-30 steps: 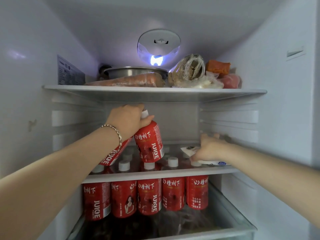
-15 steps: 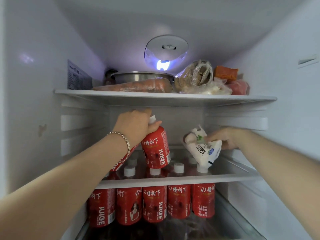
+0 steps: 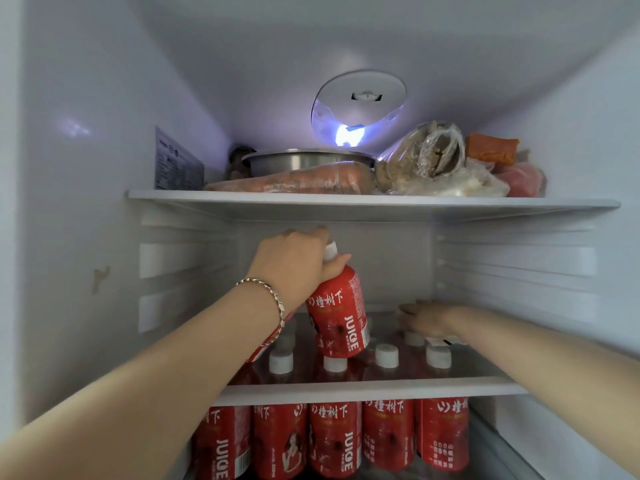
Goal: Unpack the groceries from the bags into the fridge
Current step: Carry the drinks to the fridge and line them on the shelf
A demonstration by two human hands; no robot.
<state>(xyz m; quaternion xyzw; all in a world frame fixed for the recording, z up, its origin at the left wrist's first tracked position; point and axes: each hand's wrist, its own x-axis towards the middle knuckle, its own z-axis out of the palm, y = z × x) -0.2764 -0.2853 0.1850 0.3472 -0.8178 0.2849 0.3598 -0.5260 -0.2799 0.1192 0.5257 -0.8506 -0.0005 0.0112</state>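
Gripping juice bottle point(image 3: 337, 317) neck, left hand point(image 3: 294, 261) above; bottle hangs tilted.

A small lamp point(image 3: 349, 136) at the back of the fridge ceiling gives cold blue-white light, and its core is blown out. A faint glare patch sits on the left wall point(image 3: 74, 128). Beneath the upper shelf point(image 3: 346, 202) the light turns dim and grey, and it is darkest under the lower shelf's front edge point(image 3: 363, 388). Print on the juice bottle point(image 3: 337, 317) reads sharp, while the right hand point(image 3: 427, 320) is softly blurred. The wide lens splays the side walls outward.
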